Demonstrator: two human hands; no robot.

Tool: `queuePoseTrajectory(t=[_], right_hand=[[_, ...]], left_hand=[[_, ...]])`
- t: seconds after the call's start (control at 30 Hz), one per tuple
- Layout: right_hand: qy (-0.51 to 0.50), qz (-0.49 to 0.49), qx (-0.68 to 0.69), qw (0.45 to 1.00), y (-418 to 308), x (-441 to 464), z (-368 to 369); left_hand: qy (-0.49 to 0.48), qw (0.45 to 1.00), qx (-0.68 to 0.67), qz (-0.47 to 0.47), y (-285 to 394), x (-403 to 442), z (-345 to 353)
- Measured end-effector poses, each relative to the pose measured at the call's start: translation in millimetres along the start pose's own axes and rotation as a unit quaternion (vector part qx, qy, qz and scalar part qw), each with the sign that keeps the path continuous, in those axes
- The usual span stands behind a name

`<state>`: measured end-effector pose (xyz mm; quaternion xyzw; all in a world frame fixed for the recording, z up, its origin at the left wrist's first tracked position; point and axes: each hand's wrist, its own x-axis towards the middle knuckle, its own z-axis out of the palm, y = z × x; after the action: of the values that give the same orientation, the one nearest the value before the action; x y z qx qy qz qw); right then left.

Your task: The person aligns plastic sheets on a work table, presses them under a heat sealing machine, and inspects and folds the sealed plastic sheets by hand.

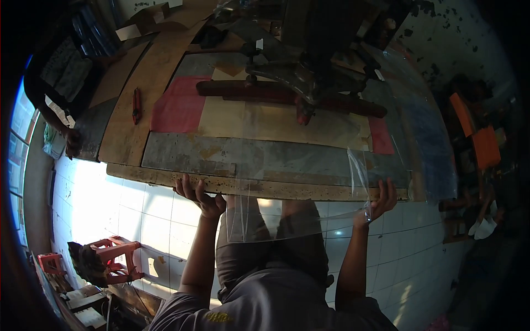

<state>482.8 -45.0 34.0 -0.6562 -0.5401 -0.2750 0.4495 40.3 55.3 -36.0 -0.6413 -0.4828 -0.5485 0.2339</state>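
A large transparent plastic sheet (298, 218) lies over the table's front edge and hangs down in front of my legs. My left hand (201, 198) rests at the wooden front edge (265, 190), palm up, fingers apart, its thumb just beside the sheet's left side. At the same edge, further right, my right hand (382, 201) has its fingers raised and spread, and the sheet's folded right side touches it near the thumb and wrist. Above the worktop stands a dark metal press with a long reddish bar (248, 91), over cream paper and pink patches (179, 105).
A red cutter (136, 106) lies on brown board at the left. At the far left, another person's hand (72, 142) touches the table corner. Red stools (118, 256) stand on the tiled floor lower left. Orange objects (486, 148) are at the right.
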Motion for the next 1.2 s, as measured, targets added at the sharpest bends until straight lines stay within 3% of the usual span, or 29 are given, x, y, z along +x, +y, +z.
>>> queuePoseTrajectory(t=[0.17,0.37,0.47,0.57,0.67,0.83,0.93,1.2], right_hand=[[-0.081,0.095,0.193,0.973,-16.9,28.2,-37.3],[-0.275,0.082,0.181,0.941,-77.1,106.3,-51.4],[-0.372,0.121,0.18,0.903,-97.4,129.2,-43.5],[-0.396,0.139,0.217,0.881,-90.1,131.3,-31.5],[-0.325,0.053,0.214,0.92,-100.4,122.3,-34.5],[-0.261,0.055,0.237,0.934,-110.0,104.1,-78.0],[-0.229,0.047,0.234,0.944,-102.4,83.0,-102.5],[-0.162,0.011,0.245,0.956,-75.1,48.1,-128.4]], left_hand=[[-0.021,1.0,0.012,-0.007,5.4,2.9,-5.9],[-0.013,1.0,-0.027,0.0,2.7,2.8,-3.9],[-0.03,0.999,-0.022,-0.012,4.6,-0.4,-8.9],[-0.041,0.998,-0.027,-0.027,10.9,6.7,-18.7],[-0.076,0.995,-0.033,-0.054,23.1,21.5,-40.0],[-0.083,0.981,-0.122,-0.124,40.8,72.8,-80.6],[-0.096,0.943,-0.264,-0.177,55.4,104.1,-89.0],[-0.375,0.832,-0.401,-0.082,131.9,164.0,-77.6]])
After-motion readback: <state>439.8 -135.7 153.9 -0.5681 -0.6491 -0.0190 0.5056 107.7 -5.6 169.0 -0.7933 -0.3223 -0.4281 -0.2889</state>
